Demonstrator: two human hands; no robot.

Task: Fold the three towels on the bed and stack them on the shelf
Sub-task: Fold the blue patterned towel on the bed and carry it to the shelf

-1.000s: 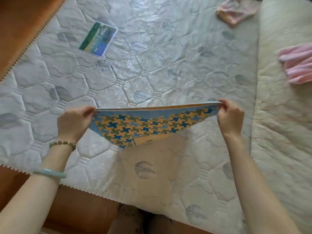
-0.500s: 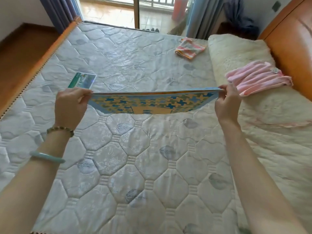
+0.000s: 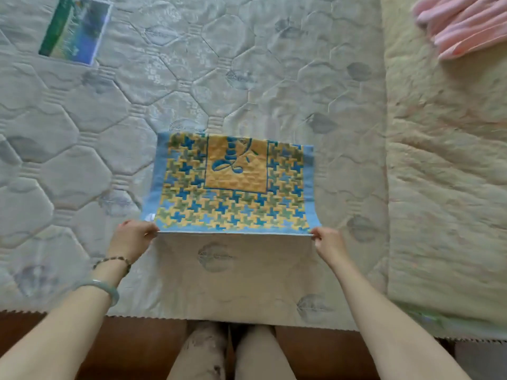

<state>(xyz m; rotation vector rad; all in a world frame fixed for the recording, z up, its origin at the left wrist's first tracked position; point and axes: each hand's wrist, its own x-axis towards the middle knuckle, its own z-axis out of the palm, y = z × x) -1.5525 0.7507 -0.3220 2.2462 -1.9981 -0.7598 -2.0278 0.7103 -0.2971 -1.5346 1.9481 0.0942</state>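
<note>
1. Blue-and-yellow terry cloth, the patterned towel (image 3: 231,185) is spread over the middle of the mattress (image 3: 170,78), its far edge down on the quilting and its near edge lifted and pulled taut between two hands.
2. A woven houndstooth-like check covers it, with a yellow panel bearing a blue figure near the far edge and a plain light-blue border down both sides.
3. The left hand (image 3: 131,238) pinches the near left corner, fingers curled closed on the hem; a beaded bracelet (image 3: 112,261) and a pale green bangle (image 3: 103,287) sit on that wrist.
4. The right hand (image 3: 327,241) pinches the near right corner in the same way, thumb and fingertips closed on the cloth.
5. The mattress is grey-white, quilted in octagons with leaf motifs; its near edge meets a brown wooden bed frame (image 3: 137,341), and the person's legs show below it.
6. A cream blanket (image 3: 444,187) runs along the right side of the bed, just beside the towel's right edge but apart from it.
7. A pink towel (image 3: 466,26) lies bunched on that blanket at the far right corner, well apart from the patterned one.
8. A green-and-blue printed card (image 3: 75,28) lies flat on the mattress at the far left.
</note>
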